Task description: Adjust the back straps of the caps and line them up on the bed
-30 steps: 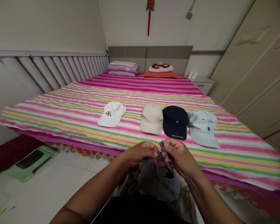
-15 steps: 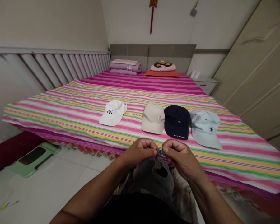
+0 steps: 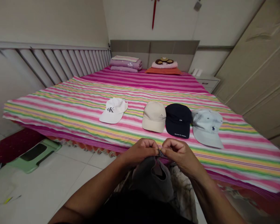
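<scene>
The grey baseball cap hangs just below the hands, its underside partly open toward the person and a mottled cloth beside it at 4 o'clock. The left hand and right hand are both closed in narrow pinches, knuckles nearly meeting, on the cap's small rear strap; the fingers hide most of it. Beyond them, a row of caps lies on the striped bed: the white cap with its black "CK" logo at 11 o'clock, the beige cap at 12, then the navy cap touching it at about half past 12, and the pale blue cap just beside that at 1. Folded lilac bedding and a pillow lie farther off by the headboard. A green step stool stands on the tiled floor at 9 o'clock, and a cream wardrobe rises at 2.
</scene>
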Demonstrator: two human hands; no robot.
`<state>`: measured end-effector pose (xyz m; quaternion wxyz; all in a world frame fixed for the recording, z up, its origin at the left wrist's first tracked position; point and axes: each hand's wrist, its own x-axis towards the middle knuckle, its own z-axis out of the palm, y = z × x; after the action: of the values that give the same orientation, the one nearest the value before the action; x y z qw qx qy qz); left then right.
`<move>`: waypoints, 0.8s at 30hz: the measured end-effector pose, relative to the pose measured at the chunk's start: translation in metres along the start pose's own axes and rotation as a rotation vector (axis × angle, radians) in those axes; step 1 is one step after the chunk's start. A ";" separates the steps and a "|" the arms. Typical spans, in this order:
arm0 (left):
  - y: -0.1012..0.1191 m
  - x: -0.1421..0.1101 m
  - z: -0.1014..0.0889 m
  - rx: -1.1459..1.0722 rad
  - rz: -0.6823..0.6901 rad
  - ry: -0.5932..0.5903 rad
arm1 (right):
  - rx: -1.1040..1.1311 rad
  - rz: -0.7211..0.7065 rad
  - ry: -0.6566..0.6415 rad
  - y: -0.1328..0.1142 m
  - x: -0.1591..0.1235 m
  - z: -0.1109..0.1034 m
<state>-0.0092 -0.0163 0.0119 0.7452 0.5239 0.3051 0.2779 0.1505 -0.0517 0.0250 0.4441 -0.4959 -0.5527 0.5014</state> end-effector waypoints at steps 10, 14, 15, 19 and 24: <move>-0.008 0.007 -0.005 -0.195 -0.003 -0.019 | -0.001 0.085 -0.063 0.000 0.000 -0.003; -0.009 0.008 -0.005 -0.250 -0.032 -0.029 | 0.144 0.124 -0.057 0.005 -0.001 -0.004; -0.009 0.009 -0.004 -0.255 -0.035 -0.033 | 0.204 0.133 -0.053 0.006 -0.001 -0.004; -0.011 0.010 -0.004 -0.267 -0.022 -0.074 | 0.391 0.129 -0.050 0.006 -0.002 -0.002; -0.015 0.011 -0.005 -0.256 -0.018 -0.134 | 0.479 0.081 -0.039 0.004 -0.002 0.003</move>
<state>-0.0043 -0.0095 -0.0053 0.8271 0.4391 0.2213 0.2722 0.1486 -0.0537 0.0210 0.5178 -0.3886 -0.4061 0.6450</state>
